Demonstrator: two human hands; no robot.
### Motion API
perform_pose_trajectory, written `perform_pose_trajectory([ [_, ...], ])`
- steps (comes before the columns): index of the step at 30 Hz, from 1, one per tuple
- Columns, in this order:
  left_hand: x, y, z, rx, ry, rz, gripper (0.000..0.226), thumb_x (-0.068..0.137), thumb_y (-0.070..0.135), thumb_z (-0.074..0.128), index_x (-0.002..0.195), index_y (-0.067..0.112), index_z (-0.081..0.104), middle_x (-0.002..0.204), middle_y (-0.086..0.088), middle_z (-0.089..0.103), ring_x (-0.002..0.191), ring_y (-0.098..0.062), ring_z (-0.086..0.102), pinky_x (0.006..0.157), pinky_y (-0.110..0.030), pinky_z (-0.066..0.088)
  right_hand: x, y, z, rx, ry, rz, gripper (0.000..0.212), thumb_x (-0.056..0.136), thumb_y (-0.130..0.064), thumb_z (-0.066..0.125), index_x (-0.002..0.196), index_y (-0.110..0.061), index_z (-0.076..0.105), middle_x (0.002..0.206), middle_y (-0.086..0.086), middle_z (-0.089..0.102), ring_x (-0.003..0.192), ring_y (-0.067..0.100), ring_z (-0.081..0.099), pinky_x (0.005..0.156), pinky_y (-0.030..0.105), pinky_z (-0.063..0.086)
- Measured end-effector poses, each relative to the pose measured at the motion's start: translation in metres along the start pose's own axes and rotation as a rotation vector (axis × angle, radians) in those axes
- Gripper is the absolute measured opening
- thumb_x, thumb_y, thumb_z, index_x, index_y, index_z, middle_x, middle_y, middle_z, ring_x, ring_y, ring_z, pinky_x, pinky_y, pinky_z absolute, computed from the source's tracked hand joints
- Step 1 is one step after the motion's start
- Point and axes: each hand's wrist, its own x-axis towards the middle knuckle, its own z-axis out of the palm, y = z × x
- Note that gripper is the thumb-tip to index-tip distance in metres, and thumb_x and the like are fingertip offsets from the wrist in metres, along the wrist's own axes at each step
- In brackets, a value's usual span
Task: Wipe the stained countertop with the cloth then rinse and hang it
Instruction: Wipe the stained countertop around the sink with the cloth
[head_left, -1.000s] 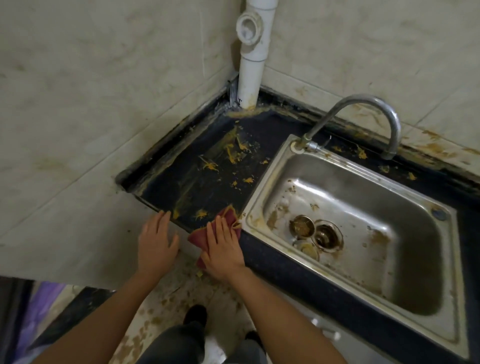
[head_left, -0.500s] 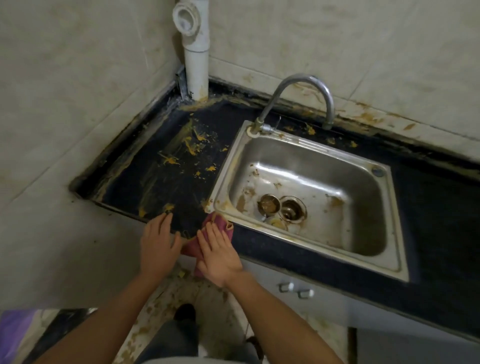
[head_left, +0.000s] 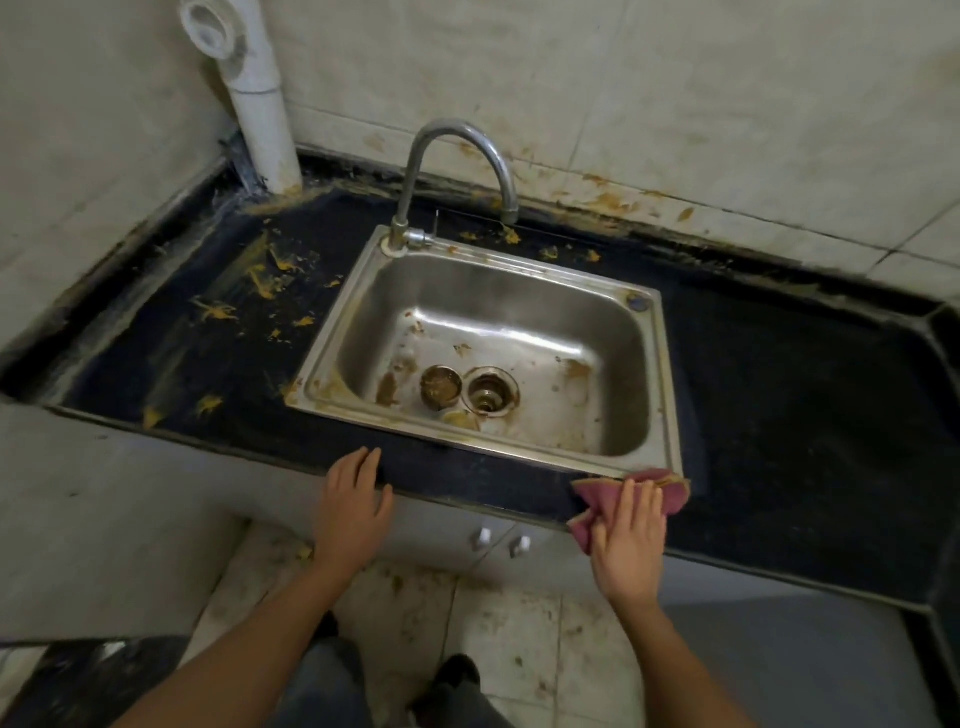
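fingers (head_left: 629, 496) of the right hand (head_left: 631, 540) lie straight and flat on the cloth (head_left: 675, 493), pressing it to the worktop (head_left: 779, 415) beside the sink's (head_left: 670, 389) near right corner. the left hand (head_left: 353, 499) rests flat on the front edge, holding nothing. the yellow stains (head_left: 260, 291) lie well to the cloth's left, beyond the sink, nearer the left hand, so the wipe likely heads leftward. no writing is readable.
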Motion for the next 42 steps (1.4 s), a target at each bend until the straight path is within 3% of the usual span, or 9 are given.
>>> perform_pose_trajectory([
  [2,-0.005,0.002,0.005,0.003,-0.001,0.002,0.046,0.074,0.001,0.071,0.117,-0.009,0.057,0.116,-0.029,0.058,0.107,-0.047,0.054,0.087,-0.055,0.046,0.006,0.008,-0.010,0.017,0.010,0.054,0.073,0.077,-0.037,0.026,0.128,0.012,0.046,0.132,0.039,0.041,0.124,0.054,0.039,0.101,0.061,0.031],
  [7,-0.001,-0.011,0.001,0.021,0.025,-0.001,0.043,0.077,0.005,0.068,0.116,-0.009,0.057,0.114,-0.029,0.058,0.105,-0.047,0.055,0.087,-0.054,0.045,0.023,-0.040,-0.006,-0.089,-0.050,-0.135,0.092,0.069,-0.049,0.001,0.143,-0.002,0.025,0.151,0.022,0.020,0.142,0.035,0.014,0.115,0.045,0.008],
  [15,0.034,-0.048,-0.044,-0.004,0.150,-0.108,0.044,0.085,0.004,0.062,0.125,-0.008,0.050,0.128,-0.028,0.050,0.120,-0.043,0.042,0.100,-0.052,0.035,0.011,-0.194,0.041,-0.035,-0.184,-0.526,0.069,0.091,-0.038,0.038,0.145,-0.001,0.019,0.154,0.020,0.014,0.144,0.032,0.008,0.111,0.042,-0.011],
  [18,0.045,-0.073,-0.066,0.008,0.207,-0.154,0.043,0.086,0.004,0.060,0.126,-0.008,0.049,0.129,-0.027,0.049,0.121,-0.043,0.041,0.102,-0.052,0.032,0.006,-0.242,0.058,-0.119,-0.209,-0.600,0.066,0.086,-0.042,0.036,0.138,-0.001,0.039,0.146,0.020,0.035,0.137,0.033,0.033,0.110,0.046,0.007],
  [23,0.056,-0.120,-0.090,0.046,0.237,-0.223,0.044,0.086,0.014,0.054,0.124,-0.007,0.051,0.125,-0.028,0.052,0.118,-0.044,0.044,0.101,-0.052,0.032,0.005,-0.306,0.082,-0.129,-0.294,-0.795,0.067,0.097,-0.034,0.035,0.147,-0.001,0.004,0.156,0.018,-0.003,0.144,0.028,-0.008,0.111,0.035,-0.017],
  [30,0.067,-0.146,-0.109,-0.031,0.317,-0.228,0.045,0.085,0.013,0.050,0.124,-0.009,0.049,0.125,-0.032,0.050,0.118,-0.046,0.043,0.101,-0.052,0.031,0.013,-0.344,0.082,-0.126,-0.379,-0.972,0.059,0.097,-0.031,0.037,0.147,-0.006,0.018,0.157,0.011,0.007,0.145,0.021,0.000,0.115,0.033,-0.007],
  [34,0.078,-0.140,-0.106,-0.104,0.313,-0.209,0.041,0.086,0.003,0.055,0.125,-0.009,0.049,0.125,-0.032,0.049,0.118,-0.046,0.041,0.100,-0.053,0.032,0.019,-0.350,0.046,0.453,-0.521,-0.611,0.044,0.091,-0.022,0.043,0.131,-0.005,0.050,0.136,0.013,0.048,0.130,0.024,0.040,0.107,0.025,0.030],
  [38,0.087,-0.104,-0.088,-0.145,0.204,-0.158,0.041,0.089,0.005,0.055,0.127,-0.006,0.048,0.130,-0.027,0.048,0.123,-0.042,0.039,0.101,-0.051,0.031,0.038,-0.305,-0.015,1.010,-0.425,0.068,0.019,0.092,-0.019,0.042,0.087,-0.016,0.059,0.083,0.001,0.056,0.072,0.011,0.052,0.057,0.011,0.041],
  [42,0.089,-0.052,-0.059,-0.115,0.066,0.081,0.041,0.082,0.003,0.062,0.121,-0.003,0.054,0.126,-0.024,0.053,0.119,-0.040,0.045,0.098,-0.053,0.035,0.054,-0.206,-0.056,1.090,-0.065,0.310,0.022,0.093,-0.016,0.042,0.088,-0.016,0.063,0.090,0.008,0.062,0.083,0.020,0.057,0.076,0.031,0.045],
])
